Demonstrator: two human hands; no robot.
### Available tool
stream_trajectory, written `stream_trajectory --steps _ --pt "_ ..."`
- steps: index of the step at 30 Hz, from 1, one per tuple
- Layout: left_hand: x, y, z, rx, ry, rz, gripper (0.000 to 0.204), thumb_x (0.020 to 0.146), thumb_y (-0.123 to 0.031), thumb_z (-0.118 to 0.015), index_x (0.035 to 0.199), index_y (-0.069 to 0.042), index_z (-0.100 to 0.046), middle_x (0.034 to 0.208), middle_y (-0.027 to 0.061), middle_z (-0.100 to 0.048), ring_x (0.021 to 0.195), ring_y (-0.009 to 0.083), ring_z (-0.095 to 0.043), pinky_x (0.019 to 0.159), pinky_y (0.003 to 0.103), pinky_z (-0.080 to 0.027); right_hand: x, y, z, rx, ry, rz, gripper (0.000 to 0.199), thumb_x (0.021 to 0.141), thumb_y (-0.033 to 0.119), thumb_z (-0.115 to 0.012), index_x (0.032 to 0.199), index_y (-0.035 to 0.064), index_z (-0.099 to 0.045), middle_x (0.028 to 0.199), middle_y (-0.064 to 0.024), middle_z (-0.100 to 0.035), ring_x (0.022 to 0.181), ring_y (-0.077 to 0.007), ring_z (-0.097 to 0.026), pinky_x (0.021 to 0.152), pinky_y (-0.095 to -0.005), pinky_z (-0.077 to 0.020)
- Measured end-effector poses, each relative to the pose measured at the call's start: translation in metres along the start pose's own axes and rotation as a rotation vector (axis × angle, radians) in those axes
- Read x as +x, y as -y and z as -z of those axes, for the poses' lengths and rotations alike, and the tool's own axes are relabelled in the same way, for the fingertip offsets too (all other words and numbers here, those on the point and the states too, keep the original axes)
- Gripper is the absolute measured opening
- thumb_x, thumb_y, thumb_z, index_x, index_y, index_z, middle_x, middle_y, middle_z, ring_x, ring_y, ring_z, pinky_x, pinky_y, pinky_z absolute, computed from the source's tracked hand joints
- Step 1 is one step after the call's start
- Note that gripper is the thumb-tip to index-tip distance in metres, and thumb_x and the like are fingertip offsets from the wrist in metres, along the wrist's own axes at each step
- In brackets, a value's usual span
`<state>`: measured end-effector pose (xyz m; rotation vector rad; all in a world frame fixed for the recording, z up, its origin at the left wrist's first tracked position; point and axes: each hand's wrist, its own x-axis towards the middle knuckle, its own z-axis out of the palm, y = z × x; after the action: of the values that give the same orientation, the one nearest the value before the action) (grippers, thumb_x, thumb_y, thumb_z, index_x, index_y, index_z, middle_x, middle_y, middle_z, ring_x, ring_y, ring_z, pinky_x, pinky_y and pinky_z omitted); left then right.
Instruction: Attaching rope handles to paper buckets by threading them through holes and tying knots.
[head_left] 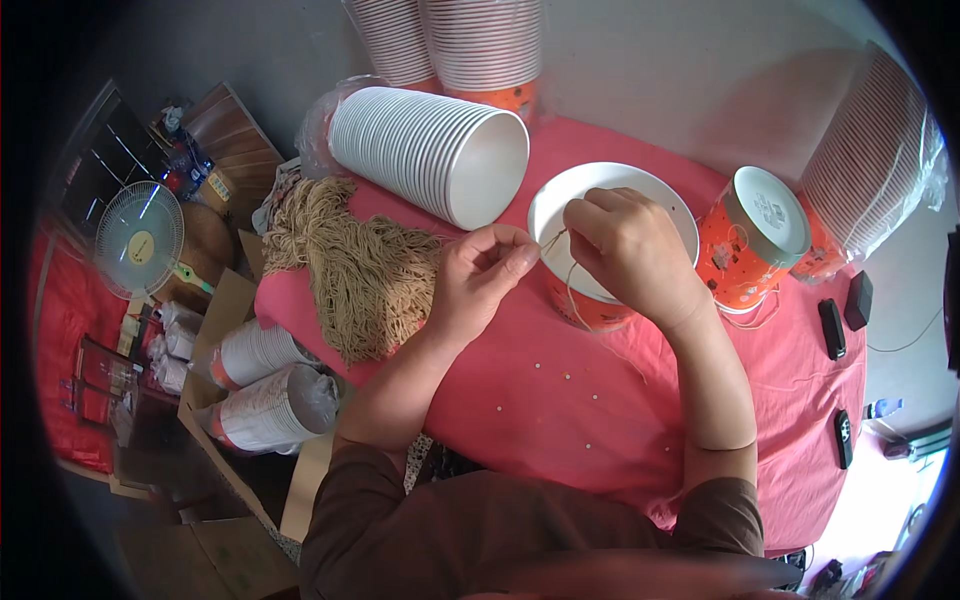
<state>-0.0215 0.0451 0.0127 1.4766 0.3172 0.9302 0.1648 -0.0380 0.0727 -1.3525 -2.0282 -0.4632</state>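
Observation:
A tan string (pixel 571 290) runs between my hands and hangs down over an orange-red paper bucket (pixel 590 312) with a white inside. My right hand (pixel 640 255) is above the bucket's mouth, its fingers pinched on the string. Just left of the rim, my left hand (pixel 482 278) is closed, thumb and forefinger together at the string's end. A thick bundle of tan strings (pixel 375 280) lies beside my left wrist. To the right of the bucket, another orange-red bucket (pixel 745 250) stands upside down with string hanging from it.
On the red tablecloth (pixel 520 440) lie several small pale dots, a nested stack of white buckets (pixel 410 150) on its side, and two small black objects (pixel 832 328) (pixel 844 438). Wrapped bucket stacks (pixel 480 45) (pixel 865 160) stand behind and at right. Left are a cardboard box (pixel 232 310) and a fan (pixel 140 240).

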Motion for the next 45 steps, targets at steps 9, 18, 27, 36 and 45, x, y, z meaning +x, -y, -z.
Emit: stream_trajectory --steps 9,18,27,36,45 --pt "0.006 -0.004 0.004 0.204 -0.083 -0.327 0.011 0.094 -0.001 -0.061 0.104 0.003 -0.064 0.104 0.0045 -0.060 0.082 0.0048 -0.055 0.071 0.019 -0.045 0.002 0.008 0.009 0.085 -0.032 0.007 0.016 0.073 0.003 -0.069 0.083 0.0036 -0.057 0.073 -0.0097 -0.057 0.072 -0.0297 -0.061 0.065 -0.0418 -0.0499" --pt "0.002 -0.003 -0.004 0.365 -0.056 -0.386 0.011 0.086 0.001 -0.069 0.097 -0.003 -0.066 0.089 0.0019 -0.063 0.074 0.0064 -0.053 0.065 0.021 -0.043 0.002 0.021 0.005 0.222 -0.037 0.059 0.017 0.073 0.002 -0.071 0.086 0.0023 -0.059 0.077 -0.0109 -0.059 0.074 -0.0307 -0.061 0.064 -0.0419 -0.0496" --pt "0.005 0.007 0.000 0.348 -0.126 -0.403 0.007 0.089 -0.002 -0.067 0.094 -0.002 -0.062 0.093 0.0060 -0.062 0.085 0.0159 -0.059 0.076 0.028 -0.047 0.003 0.018 0.006 0.114 -0.021 0.067 0.018 0.073 0.002 -0.069 0.088 0.0032 -0.062 0.079 -0.0094 -0.060 0.076 -0.0294 -0.062 0.067 -0.0408 -0.0508" --pt "0.014 0.006 0.005 0.588 -0.117 -0.535 0.010 0.084 -0.003 -0.070 0.091 -0.004 -0.063 0.096 0.0071 -0.060 0.095 0.0231 -0.059 0.085 0.034 -0.046 0.006 0.016 0.023 -0.074 -0.260 0.166 0.020 0.069 0.008 -0.064 0.088 0.0034 -0.059 0.081 -0.0080 -0.057 0.076 -0.0266 -0.061 0.071 -0.0387 -0.0532" --pt "0.017 0.008 0.005 0.693 -0.060 -0.530 0.010 0.082 0.000 -0.070 0.088 -0.004 -0.063 0.096 0.0075 -0.060 0.095 0.0232 -0.058 0.084 0.035 -0.046 0.007 -0.007 0.038 -0.174 -0.461 0.098 0.017 0.071 -0.003 -0.068 0.083 0.0044 -0.058 0.072 -0.0072 -0.053 0.064 -0.0249 -0.056 0.056 -0.0366 -0.0452"
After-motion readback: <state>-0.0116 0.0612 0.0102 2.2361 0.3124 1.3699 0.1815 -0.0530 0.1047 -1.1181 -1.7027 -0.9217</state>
